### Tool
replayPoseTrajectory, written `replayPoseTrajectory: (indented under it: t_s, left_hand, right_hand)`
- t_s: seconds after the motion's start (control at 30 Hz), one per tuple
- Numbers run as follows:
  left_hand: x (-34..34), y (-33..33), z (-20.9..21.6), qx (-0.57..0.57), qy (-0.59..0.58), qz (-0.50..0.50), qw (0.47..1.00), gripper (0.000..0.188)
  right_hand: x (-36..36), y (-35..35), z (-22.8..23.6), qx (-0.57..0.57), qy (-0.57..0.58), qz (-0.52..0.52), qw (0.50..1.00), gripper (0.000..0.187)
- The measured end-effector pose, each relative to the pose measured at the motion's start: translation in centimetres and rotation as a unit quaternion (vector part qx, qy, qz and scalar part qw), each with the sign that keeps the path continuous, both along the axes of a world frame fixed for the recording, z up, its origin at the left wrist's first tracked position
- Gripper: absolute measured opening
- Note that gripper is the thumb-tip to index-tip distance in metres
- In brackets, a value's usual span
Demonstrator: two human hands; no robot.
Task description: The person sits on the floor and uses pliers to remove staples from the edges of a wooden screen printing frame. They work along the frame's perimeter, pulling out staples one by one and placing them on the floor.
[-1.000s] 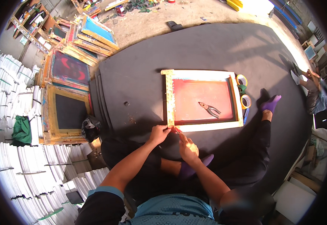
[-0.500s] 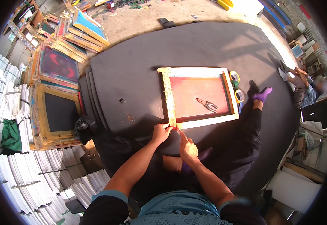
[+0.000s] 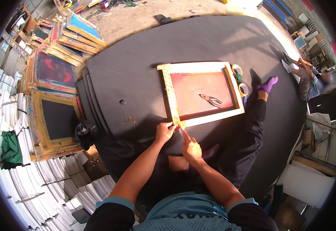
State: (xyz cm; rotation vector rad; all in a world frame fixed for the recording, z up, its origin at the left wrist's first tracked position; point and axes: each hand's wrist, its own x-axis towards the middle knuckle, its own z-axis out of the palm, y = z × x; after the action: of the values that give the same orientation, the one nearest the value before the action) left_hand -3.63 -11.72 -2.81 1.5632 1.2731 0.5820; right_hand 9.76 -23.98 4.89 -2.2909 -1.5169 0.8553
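Note:
A wooden screen printing frame (image 3: 210, 119) with reddish mesh lies on the dark mat in front of me. Its near left corner is pinched by the closed fingers of my left hand (image 3: 165, 131), beside a small red bit. Close to that same corner, my right hand (image 3: 192, 149) is closed around a slim tool (image 3: 182, 131) whose tip points at the corner. The tool's handle is hidden in my palm, so its exact kind does not show. Pliers (image 3: 211, 101) with dark handles rest on the mesh, untouched by either hand.
Tape rolls (image 3: 244, 89) sit at the frame's right side, near my purple-socked foot (image 3: 267, 84). More screen frames (image 3: 60, 115) are stacked at left, above white paper piles (image 3: 29, 188). A black plastic bag (image 3: 85, 133) lies by the mat (image 3: 137, 69). Another person (image 3: 310, 82) sits at far right.
The whole view has shifted slightly, so the frame and mat appear a little higher and further left. Both hands stay at the same corner, and the pliers keep their place on the mesh.

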Motion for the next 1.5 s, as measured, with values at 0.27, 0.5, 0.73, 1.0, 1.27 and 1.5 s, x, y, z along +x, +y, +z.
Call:
replayPoseTrajectory:
  t_s: [0.27,0.5,0.73,1.0,1.27,1.5]
  left_hand:
    - [0.2,0.0,-0.4,-0.055,-0.010,0.015,0.998,0.020]
    - [0.1,0.2,-0.3,-0.066,0.001,0.011,0.998,0.019]
    - [0.0,0.5,-2.6,0.014,-0.018,-0.023,0.999,0.024]
    - [-0.6,0.6,-0.6,0.004,0.015,-0.062,0.998,0.026]
    - [-0.2,0.8,-1.5,0.014,0.011,-0.040,0.999,0.027]
    - [-0.2,1.0,-2.3,0.043,0.053,-0.049,0.996,0.026]
  right_hand:
    - [-1.0,0.6,0.3,-0.035,-0.037,0.023,0.998,0.052]
    - [-2.4,1.9,1.7,-0.096,-0.071,0.016,0.993,0.055]
    - [-3.6,4.1,3.4,-0.139,-0.129,0.052,0.980,0.050]
    - [-4.8,5.5,4.4,-0.160,-0.071,0.015,0.984,0.043]
    - [-4.8,4.4,1.9,-0.148,-0.097,0.019,0.984,0.052]
    - [-4.9,4.8,1.8,-0.150,-0.057,-0.026,0.987,0.054]
